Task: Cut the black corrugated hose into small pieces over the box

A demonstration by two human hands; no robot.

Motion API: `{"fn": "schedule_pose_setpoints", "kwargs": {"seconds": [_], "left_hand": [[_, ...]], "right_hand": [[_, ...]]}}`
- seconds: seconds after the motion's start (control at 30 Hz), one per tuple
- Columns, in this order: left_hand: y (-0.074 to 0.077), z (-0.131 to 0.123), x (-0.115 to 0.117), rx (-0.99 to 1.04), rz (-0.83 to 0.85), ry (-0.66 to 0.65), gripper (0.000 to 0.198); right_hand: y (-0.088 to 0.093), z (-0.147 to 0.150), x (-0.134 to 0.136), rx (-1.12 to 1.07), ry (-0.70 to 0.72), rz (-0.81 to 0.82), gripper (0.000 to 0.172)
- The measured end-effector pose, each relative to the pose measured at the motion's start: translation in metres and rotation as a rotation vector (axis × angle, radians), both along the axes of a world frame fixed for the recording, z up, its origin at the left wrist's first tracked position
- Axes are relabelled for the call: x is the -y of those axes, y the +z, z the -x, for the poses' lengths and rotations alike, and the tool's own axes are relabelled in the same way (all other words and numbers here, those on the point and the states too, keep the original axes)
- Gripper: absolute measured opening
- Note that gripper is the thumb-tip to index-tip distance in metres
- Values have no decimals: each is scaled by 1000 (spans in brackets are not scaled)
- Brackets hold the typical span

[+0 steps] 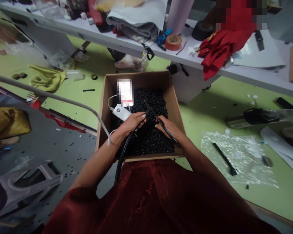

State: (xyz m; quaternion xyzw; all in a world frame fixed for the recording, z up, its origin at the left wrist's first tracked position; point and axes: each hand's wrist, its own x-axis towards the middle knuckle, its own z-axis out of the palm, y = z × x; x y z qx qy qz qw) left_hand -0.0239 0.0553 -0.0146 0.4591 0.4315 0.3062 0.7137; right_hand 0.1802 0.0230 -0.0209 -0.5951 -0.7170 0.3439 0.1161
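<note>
Left hand (136, 121): fingers are pinching a black corrugated tube (122, 155) over the cardboard box (146, 79), its length rising from lower left. Right hand (171, 127), just beside, is gripping a slender dark piece (163, 124), slanting oppositely; contact unclear.

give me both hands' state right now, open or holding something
Left hand: closed, holding a black ribbed tube.
Right hand: closed, holding a slim dark object; exactly what it is can't be told.
</note>
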Motion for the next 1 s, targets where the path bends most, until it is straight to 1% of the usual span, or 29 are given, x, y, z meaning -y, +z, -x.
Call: {"fn": "schedule_pose_setpoints", "kwargs": {"seconds": [0.17, 0.3, 0.6, 0.77, 0.9, 1.0], "left_hand": [[-3, -1, 0, 40, 67, 28, 16], [-8, 0, -1, 55, 88, 38, 14], [-11, 0, -2, 77, 141, 71, 11], [-10, -1, -1, 90, 163, 85, 12], [-5, -2, -3, 155, 213, 67, 9], [0, 0, -3, 235, 271, 50, 17]], "right_hand": [[-2, 0, -1, 38, -8, 16, 25], [-3, 0, -2, 67, -13, 15, 24], [-14, 1, -2, 155, -43, -32, 20], [-14, 1, 0, 153, -41, -58, 18], [-15, 2, 0, 156, -67, -70, 17], [-16, 1, -1, 130, -94, -75, 21]]}}
